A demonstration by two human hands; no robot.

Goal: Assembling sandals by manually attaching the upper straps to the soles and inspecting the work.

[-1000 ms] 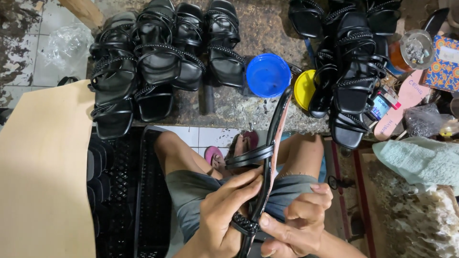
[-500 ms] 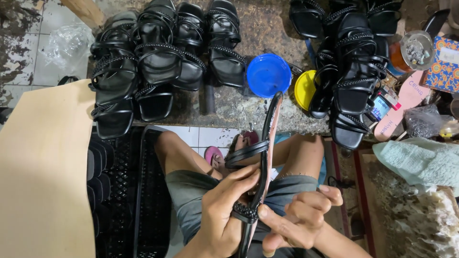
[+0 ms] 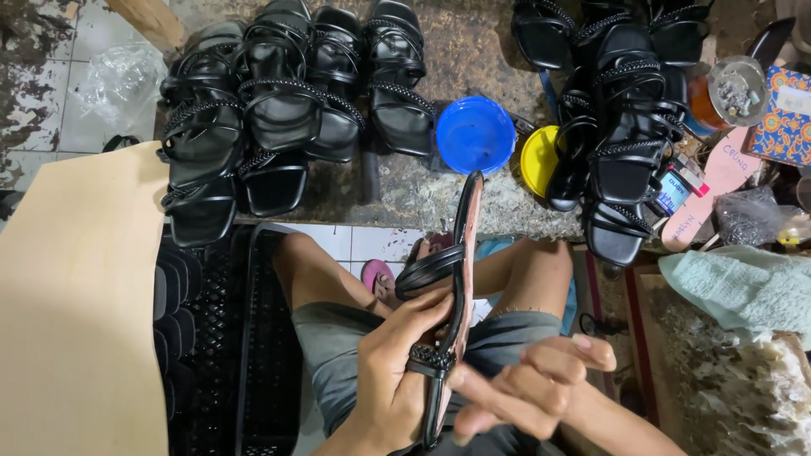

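Black strappy sandal (image 3: 456, 287) held on edge over the person's lap, toe end pointing up toward the bench, sole edge pinkish, braided strap near the lower end. Left hand (image 3: 397, 371) wraps the lower part of the sandal, fingers through and around the braided strap, thumb along the sole: grasping it. Right hand (image 3: 528, 384) sits just beside the sandal's lower end, fingers half curled, fingertips touching or nearly touching the sole edge; can't tell if it actually grips anything. Person seated, bare knees either side, grey shorts (image 3: 338, 355) under the hands, pink flip-flop (image 3: 378, 279) on the foot below.

Ahead on the stone bench (image 3: 439, 194): blue round bowl (image 3: 476, 133) just past the sandal's tip, yellow lid (image 3: 537, 160) right beside it. Pile of finished black sandals (image 3: 279, 110) on the bench's left, another black sandal pile (image 3: 625, 110) on the right, one pair hanging over the edge. Further right: a pink insole (image 3: 714, 190), a clear jar (image 3: 735, 89), a patterned box (image 3: 786, 114), a pale green cloth (image 3: 743, 283). Left of the person: a black plastic crate (image 3: 228, 355) with dark soles stacked in it, a big tan cardboard sheet (image 3: 76, 312) over it. Crumpled clear plastic bag (image 3: 122, 76) on the tiled floor far left.
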